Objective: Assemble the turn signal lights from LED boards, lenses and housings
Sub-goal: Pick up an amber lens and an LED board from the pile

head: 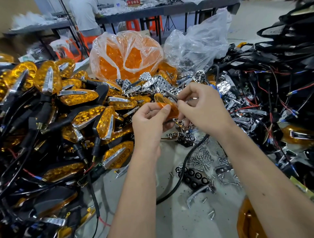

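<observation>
Both hands meet above the middle of the bench (171, 219): the left hand (149, 122) grips an amber lens (167, 106) between thumb and curled fingers, while the right hand (202, 108) pinches a chrome trim strip (171, 96) at the lens's upper edge. Finished turn signal lights (68, 108) pile along the left edge; loose screws (202, 158) lie beneath the right forearm.

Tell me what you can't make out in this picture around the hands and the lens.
1. Head view: what the right hand pinches against the amber lens; its own fingers cover it.
2. Lens underside: hidden by the left hand.
3. Amber part at bottom right: cut off by the edge.
4. Red sign at top: too small and cropped.
</observation>
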### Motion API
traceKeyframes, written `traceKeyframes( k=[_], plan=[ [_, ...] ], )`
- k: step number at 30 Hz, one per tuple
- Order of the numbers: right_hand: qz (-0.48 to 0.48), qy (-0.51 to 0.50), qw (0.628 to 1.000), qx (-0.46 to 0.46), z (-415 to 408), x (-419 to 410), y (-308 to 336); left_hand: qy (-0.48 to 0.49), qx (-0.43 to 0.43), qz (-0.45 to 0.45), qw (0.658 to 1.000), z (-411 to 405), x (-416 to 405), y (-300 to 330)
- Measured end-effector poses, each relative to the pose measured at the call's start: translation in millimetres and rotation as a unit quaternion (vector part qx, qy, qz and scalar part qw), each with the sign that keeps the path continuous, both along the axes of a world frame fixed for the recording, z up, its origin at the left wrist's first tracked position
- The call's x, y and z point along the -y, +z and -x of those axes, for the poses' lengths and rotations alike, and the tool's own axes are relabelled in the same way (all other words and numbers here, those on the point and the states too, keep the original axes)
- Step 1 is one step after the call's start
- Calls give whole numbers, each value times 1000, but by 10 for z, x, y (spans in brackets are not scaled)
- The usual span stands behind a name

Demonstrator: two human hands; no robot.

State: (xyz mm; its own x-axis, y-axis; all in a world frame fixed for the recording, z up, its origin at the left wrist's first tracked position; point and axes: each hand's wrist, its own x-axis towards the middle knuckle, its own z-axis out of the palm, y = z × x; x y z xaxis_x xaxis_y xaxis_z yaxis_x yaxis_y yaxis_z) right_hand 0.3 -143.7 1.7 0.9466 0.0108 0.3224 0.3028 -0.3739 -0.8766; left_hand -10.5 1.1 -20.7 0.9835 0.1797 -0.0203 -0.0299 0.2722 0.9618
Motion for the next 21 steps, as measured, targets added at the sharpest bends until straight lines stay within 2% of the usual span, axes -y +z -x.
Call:
traceKeyframes(
  k=[13,17,21],
  plan=[
    [-16,55,998,10,-41,21,-46,27,-30,21,999,4,-23,25],
    [-22,20,999,39,-33,8,-44,34,-35,20,999,9,-19,28],
    [39,-30,993,105,-15,-28,-38,28,-31,21,999,12,-23,33]
  ],
)
